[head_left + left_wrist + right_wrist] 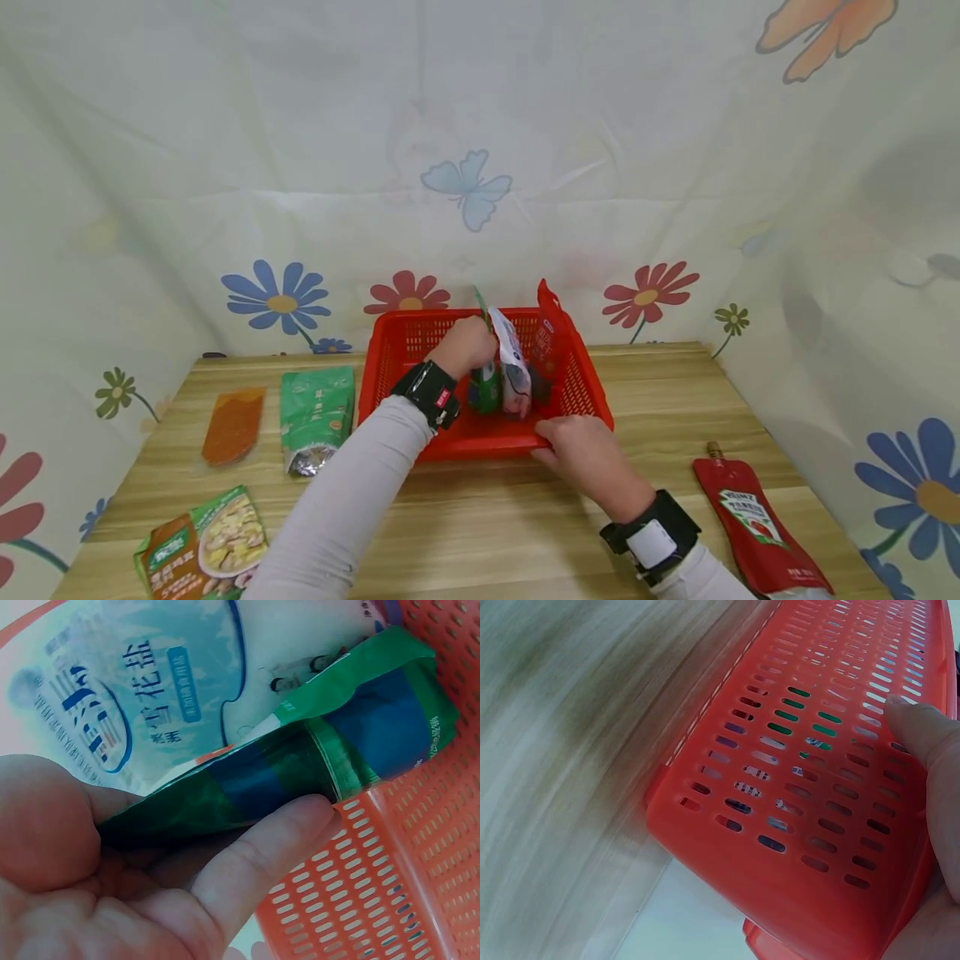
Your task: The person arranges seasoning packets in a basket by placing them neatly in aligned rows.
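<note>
A red slotted basket stands on the wooden table with several packets upright in it. My left hand reaches inside and pinches a green packet between thumb and fingers. Beside that packet leans a white and blue salt bag, its printed front facing the left wrist camera. To its right a red packet rises above the basket's side. My right hand grips the basket's front rim near the right corner, thumb over the slotted wall in the right wrist view.
Left of the basket lie a green pouch, an orange-brown packet and, nearer, a green and brown food packet. A red Heinz ketchup pouch lies at the right. A flowered curtain encloses the table.
</note>
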`<state>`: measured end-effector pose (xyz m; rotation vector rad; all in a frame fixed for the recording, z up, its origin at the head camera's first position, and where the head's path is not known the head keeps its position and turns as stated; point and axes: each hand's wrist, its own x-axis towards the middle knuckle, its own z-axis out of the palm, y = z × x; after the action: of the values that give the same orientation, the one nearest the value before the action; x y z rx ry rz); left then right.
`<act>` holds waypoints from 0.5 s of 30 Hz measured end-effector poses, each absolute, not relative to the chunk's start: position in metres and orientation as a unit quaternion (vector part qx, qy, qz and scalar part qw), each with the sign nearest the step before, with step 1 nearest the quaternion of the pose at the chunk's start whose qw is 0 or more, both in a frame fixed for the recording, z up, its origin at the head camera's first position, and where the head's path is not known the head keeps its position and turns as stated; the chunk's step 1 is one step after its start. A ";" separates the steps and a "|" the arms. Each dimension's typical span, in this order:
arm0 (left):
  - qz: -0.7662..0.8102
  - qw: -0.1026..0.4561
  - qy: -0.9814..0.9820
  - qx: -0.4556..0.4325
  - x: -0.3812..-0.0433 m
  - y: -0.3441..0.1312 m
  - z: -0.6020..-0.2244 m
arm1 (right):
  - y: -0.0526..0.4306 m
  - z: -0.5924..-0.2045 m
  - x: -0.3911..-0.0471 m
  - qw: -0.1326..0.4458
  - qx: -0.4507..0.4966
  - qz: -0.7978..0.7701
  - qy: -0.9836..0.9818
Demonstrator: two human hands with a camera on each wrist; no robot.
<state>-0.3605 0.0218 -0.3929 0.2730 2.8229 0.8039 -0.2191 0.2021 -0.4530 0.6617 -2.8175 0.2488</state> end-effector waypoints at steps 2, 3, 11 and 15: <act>0.266 0.089 0.955 0.096 -0.359 0.022 -0.394 | 0.202 -0.454 -0.219 0.120 0.229 0.084 -0.962; 0.265 0.086 0.955 0.098 -0.358 0.021 -0.395 | 0.202 -0.454 -0.219 0.122 0.229 0.083 -0.962; 0.270 0.086 0.954 0.102 -0.353 0.022 -0.396 | 0.203 -0.455 -0.219 0.128 0.230 0.082 -0.961; 0.255 0.098 0.955 0.116 -0.351 0.020 -0.396 | 0.203 -0.455 -0.220 0.137 0.237 0.086 -0.958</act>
<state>-0.3508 0.0197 -0.3958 0.3431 2.8263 0.7532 -0.2195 0.2030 -0.4551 0.6851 -2.7727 0.2483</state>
